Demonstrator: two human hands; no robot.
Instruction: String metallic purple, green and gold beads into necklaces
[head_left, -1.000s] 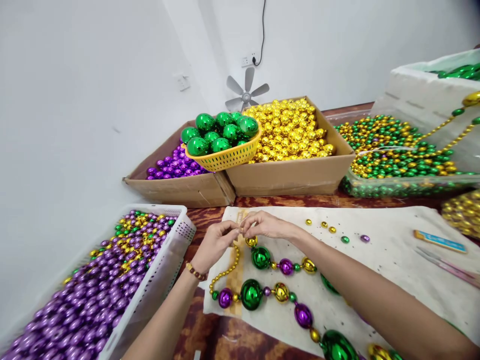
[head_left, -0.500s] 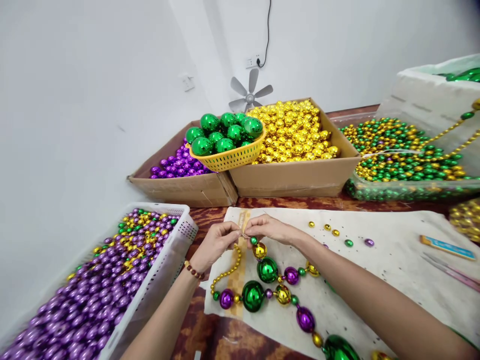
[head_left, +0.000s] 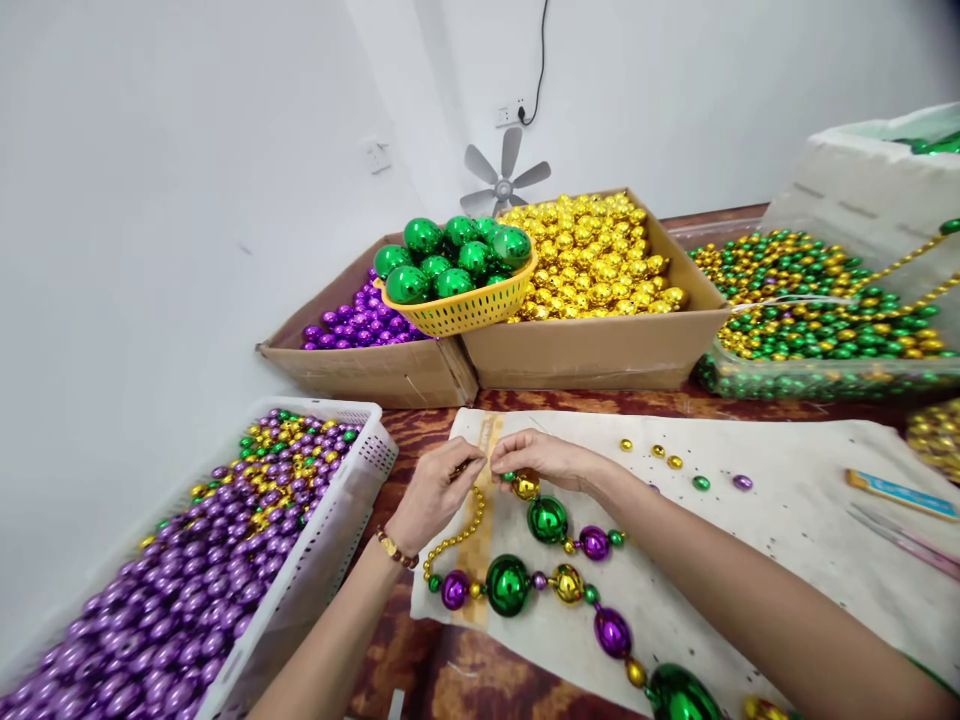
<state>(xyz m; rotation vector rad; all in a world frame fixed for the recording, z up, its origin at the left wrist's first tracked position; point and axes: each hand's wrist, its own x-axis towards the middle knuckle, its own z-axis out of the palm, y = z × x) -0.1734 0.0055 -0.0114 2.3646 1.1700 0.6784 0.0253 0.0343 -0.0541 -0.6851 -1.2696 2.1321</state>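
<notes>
The bead garland (head_left: 508,585) lies in two runs on the white cloth (head_left: 795,450), near its left edge, both ends drawn up to my hands. My left hand (head_left: 433,492) is pinched, thumb against forefinger, at the top of the garland's gold bead chain (head_left: 478,515); the cord itself is too small to see. My right hand (head_left: 541,458) is nearly closed, fingertips curled on the other end, by a small green bead (head_left: 508,477). Along the garland I count three big green balls, three purple and three gold, one gold cut off at the bottom.

Toward the cloth's far edge sit five loose beads (head_left: 675,462): three gold, one green, one purple. Near its right edge are one blue-labelled strip (head_left: 904,495), its pale lettering too blurred to read, and one pink-handled tool (head_left: 911,545).

At the far side of the tabletop (head_left: 480,685) stand two cardboard boxes (head_left: 592,352), with one yellow basket (head_left: 469,308) on their rims holding at least ten green balls (head_left: 435,268). One white crate (head_left: 300,590) stands left, one clear tub (head_left: 832,368) right
</notes>
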